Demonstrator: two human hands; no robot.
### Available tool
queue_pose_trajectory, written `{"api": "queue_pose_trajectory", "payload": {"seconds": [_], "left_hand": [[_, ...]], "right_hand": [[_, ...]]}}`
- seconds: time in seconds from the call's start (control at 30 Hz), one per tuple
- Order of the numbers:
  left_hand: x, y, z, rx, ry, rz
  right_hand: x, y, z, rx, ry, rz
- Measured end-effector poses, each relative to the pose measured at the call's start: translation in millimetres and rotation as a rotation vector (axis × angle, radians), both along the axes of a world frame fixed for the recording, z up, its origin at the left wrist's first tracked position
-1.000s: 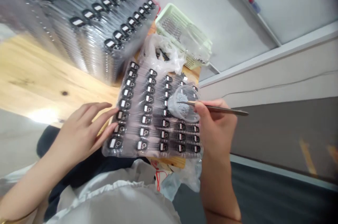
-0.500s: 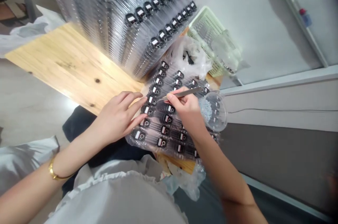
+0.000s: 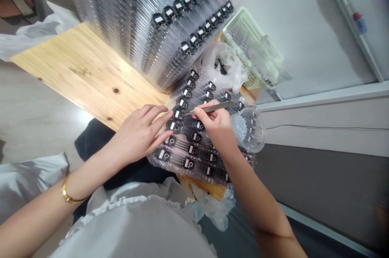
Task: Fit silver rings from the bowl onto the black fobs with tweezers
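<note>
Right now a pair of steel tweezers [image 3: 212, 107] is being pinched in the right hand [image 3: 216, 123], firmly between thumb and fingers, and its tips are being held over the upper part of the left-hand row of a clear blister tray [image 3: 154, 158]. The tray is being rested across the near end of a pine table [image 3: 85, 72], and its pockets are being filled by rows of small black components [image 3: 188, 163], each being marked by a white label. The left hand [image 3: 138, 135] is being kept open, with nothing grasped, its fingers being spread and their tips being set on the tray's left side, just beside the components.

Just right of the right hand, a clear plastic cup [image 3: 247, 129] is being tilted over the tray's right side, and pale specks are being seen clinging inside it, though what they are is too small to tell. Beyond the tray, a tall stack of identical loaded trays [image 3: 146, 27] is being piled on the table. A crumpled plastic bag [image 3: 223, 67] is being pressed against the tray's far edge, with dark items being glimpsed inside it. Farther along, a pale green plastic basket [image 3: 249, 45] is being filled with clear plastic, and dark bits are being shown through its mesh.
</note>
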State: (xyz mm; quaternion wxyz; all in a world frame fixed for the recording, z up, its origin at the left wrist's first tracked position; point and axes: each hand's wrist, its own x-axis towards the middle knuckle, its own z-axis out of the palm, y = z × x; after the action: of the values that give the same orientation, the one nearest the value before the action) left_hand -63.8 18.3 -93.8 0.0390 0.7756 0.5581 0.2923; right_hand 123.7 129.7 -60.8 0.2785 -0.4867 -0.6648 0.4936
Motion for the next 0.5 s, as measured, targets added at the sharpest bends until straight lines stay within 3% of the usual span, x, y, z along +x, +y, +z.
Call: {"api": "queue_pose_trajectory", "payload": {"seconds": [0.5], "left_hand": [[8.0, 10.7, 3.0, 0.014, -0.006, -0.014]], "right_hand": [[0.1, -0.8, 0.4, 0.038, -0.036, 0.024]]}}
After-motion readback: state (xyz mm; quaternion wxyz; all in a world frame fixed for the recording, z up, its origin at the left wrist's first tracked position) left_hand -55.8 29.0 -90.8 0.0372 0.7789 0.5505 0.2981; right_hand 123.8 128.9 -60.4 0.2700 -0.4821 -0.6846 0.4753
